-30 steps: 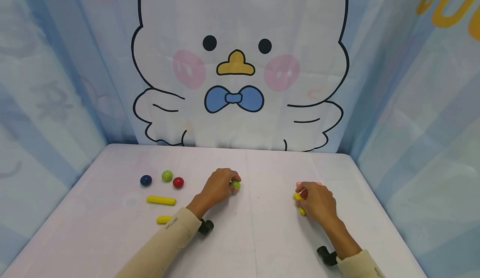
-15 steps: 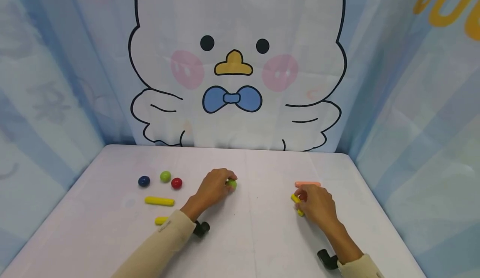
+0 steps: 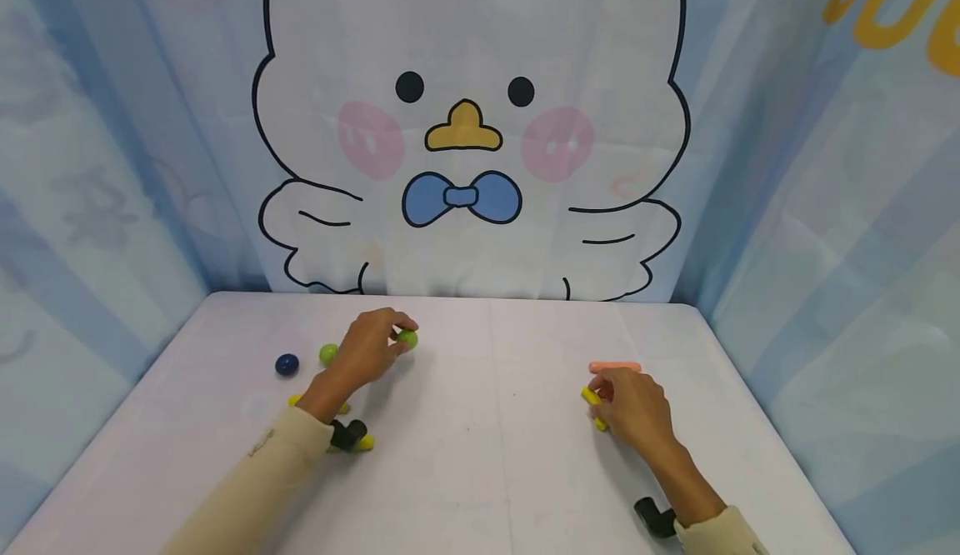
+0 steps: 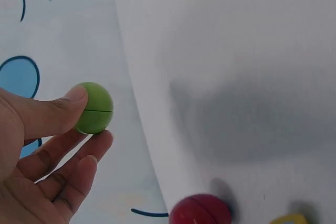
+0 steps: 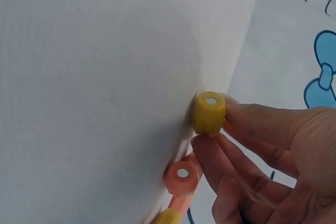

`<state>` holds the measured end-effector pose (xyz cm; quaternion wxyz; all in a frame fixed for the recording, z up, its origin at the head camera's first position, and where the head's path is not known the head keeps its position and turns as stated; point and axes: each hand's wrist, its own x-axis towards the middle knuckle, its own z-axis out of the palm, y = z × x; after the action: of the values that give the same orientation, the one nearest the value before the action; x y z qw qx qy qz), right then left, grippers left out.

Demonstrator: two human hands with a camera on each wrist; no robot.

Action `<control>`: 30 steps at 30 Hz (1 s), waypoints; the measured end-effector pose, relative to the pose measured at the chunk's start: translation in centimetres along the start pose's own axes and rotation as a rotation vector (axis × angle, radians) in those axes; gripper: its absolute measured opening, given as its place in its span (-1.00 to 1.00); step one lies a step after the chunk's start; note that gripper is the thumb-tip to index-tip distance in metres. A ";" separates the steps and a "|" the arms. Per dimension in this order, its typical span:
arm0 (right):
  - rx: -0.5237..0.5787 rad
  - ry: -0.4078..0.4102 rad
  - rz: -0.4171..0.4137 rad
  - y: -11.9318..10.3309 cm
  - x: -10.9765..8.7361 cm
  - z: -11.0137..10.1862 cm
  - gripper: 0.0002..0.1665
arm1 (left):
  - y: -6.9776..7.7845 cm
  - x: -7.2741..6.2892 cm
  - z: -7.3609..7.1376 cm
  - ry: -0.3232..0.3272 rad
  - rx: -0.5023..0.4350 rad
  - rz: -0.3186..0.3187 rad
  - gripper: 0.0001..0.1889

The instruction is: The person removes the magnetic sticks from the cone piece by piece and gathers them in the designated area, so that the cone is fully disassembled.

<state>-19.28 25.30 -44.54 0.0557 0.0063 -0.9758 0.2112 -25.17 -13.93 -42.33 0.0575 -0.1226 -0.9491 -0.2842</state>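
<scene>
My left hand [image 3: 367, 348] pinches a green ball [image 3: 407, 339] between thumb and fingers. In the left wrist view this ball [image 4: 97, 108] shows a seam and hangs above the table, where the hand casts a shadow. At the right, my right hand [image 3: 636, 409] holds a yellow stick [image 3: 590, 395] near the table surface. The right wrist view shows that stick's end [image 5: 209, 113] with a silvery disc, thumb and fingertips around it. Just behind the right hand lies an orange stick [image 3: 615, 367]. A red ball [image 4: 199, 211] sits below the left hand, hidden in the head view.
On the table's left lie a dark blue ball [image 3: 287, 364] and another green ball [image 3: 327, 354]. Two yellow sticks, a farther one [image 3: 296, 401] and a nearer one [image 3: 365, 442], are partly covered by the left arm. A printed curtain [image 3: 480, 255] stands behind the table [image 3: 480, 488].
My left hand has lifted the green ball and carried it left, now covering the red ball. The right hand shifted slightly at first, uncovering the orange stick, and then stayed in place with its yellow stick.
</scene>
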 end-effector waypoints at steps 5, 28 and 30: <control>0.003 0.002 0.005 -0.2 0.0 0.1 -0.70 | -2.2 0.1 -2.0 -0.021 0.000 -0.068 -0.64; -0.024 0.002 0.026 -0.3 0.1 0.7 -0.68 | -8.1 1.2 -3.3 -0.123 0.100 -0.180 -0.64; -0.025 0.007 0.024 -0.3 0.1 0.8 -0.68 | -8.2 1.2 -3.4 -0.124 0.101 -0.185 -0.63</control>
<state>-19.50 24.66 -45.09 0.0568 -0.0069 -0.9782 0.1998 -28.40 -22.14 -43.61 -0.0215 -0.0489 -0.9712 -0.2323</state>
